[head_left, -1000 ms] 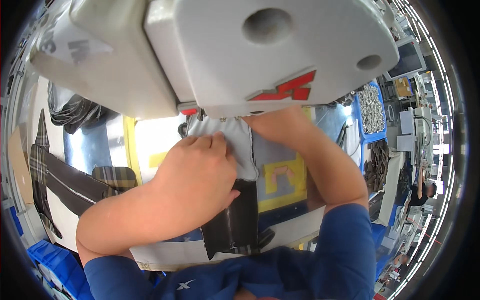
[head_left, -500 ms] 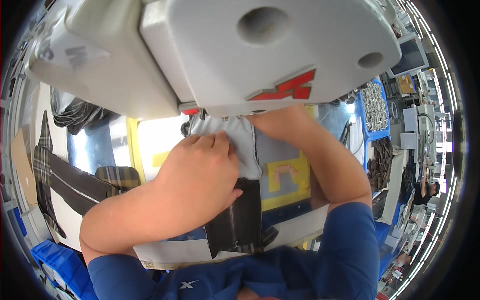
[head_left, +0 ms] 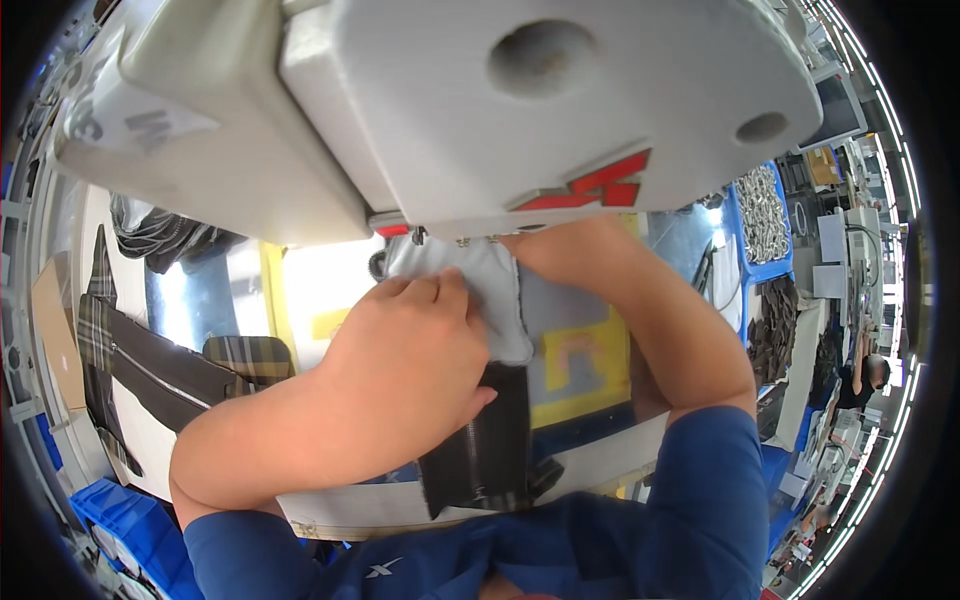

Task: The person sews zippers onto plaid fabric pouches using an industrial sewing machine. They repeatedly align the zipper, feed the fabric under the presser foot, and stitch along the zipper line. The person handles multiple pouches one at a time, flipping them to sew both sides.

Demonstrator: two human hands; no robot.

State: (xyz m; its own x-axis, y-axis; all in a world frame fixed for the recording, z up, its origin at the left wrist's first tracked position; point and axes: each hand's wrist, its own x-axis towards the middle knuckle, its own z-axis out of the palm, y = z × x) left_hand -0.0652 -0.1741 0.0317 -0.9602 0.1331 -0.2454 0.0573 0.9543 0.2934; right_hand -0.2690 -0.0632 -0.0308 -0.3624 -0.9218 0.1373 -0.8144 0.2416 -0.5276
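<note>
A grey fabric pocket piece [head_left: 503,310] lies under the head of a white sewing machine [head_left: 440,110], joined to or lying over a dark strip with a zipper [head_left: 478,440] that hangs toward me. My left hand [head_left: 420,325] rests on the grey fabric with bent fingers pressing and gripping it; its thumb sticks out over the dark strip. At the fabric's far right edge is my right hand [head_left: 560,250], its fingertips hidden behind the machine head. The needle area is mostly covered too.
Dark zippered pieces with plaid trim [head_left: 150,360] lie at the left, near a bundle of black cords or straps [head_left: 165,235]. Blue bins hold metal hardware [head_left: 762,215] at the right. A blue crate [head_left: 130,535] stands at lower left. Another person [head_left: 865,380] is far right.
The whole view has shifted slightly, so everything sits a little further right. Both hands keep nearly the same places on the grey fabric.
</note>
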